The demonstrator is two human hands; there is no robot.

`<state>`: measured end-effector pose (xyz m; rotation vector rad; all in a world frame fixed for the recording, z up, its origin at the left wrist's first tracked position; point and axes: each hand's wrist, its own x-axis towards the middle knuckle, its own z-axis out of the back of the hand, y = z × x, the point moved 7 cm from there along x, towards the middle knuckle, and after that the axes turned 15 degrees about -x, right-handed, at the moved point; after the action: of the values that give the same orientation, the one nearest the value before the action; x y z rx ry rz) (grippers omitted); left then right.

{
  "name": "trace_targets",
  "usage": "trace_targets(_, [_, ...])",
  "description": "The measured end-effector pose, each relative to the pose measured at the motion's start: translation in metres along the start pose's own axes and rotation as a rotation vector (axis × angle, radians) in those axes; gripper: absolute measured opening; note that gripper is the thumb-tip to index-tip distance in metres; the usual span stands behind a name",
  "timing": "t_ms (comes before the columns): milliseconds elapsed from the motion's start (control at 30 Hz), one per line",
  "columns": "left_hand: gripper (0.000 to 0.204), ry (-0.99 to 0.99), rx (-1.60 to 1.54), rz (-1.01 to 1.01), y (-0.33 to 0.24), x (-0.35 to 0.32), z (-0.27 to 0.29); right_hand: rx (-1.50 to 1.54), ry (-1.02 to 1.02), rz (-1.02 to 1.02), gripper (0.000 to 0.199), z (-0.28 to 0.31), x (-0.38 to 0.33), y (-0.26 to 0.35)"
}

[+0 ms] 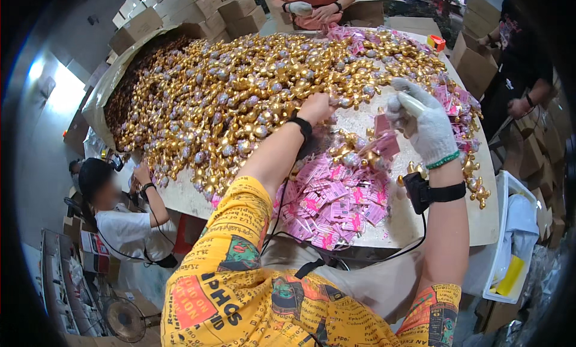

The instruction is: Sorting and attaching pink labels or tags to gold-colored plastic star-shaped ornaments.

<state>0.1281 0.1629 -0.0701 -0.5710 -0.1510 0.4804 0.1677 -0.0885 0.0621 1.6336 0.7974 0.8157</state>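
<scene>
Left hand [316, 108] outstretched into gold trinkets [240, 89]

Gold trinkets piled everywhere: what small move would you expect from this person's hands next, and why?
Probably the left hand lifts one gold trinket toward the gloved right hand, since it reaches into the pile while the right grips a white tool above pink tags.
</scene>
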Motion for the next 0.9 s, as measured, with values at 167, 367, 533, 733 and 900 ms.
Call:
trace_targets(167, [0.039,-0.069,0.307,-0.115,0.012,-0.012,-0.030,-0.424,-0.127,-0.011,0.022,-0.003,-0.009,0.012])
trace_targets(367, [0.028,-0.024,0.558,-0.154,0.022,-0.004,-0.055,-0.487,-0.194,-0.062,0.025,-0.008,-0.008,0.007])
trace_targets(533, [0.022,-0.071,0.518,-0.321,-0.005,-0.016,-0.042,-0.256,-0.149,-0.117,0.025,0.003,-0.005,-0.006])
trace_targets(733, [0.028,-0.556,-0.704,0.087,0.029,-0.024,0.048,-0.135,-0.201,-0.117,0.028,0.006,-0.002,-0.011])
trace_targets(900, [0.006,-0.566,-2.037,0.263,0.023,-0.062,0.021,-0.434,-0.183,-0.097,0.032,-0.006,0.006,-0.031])
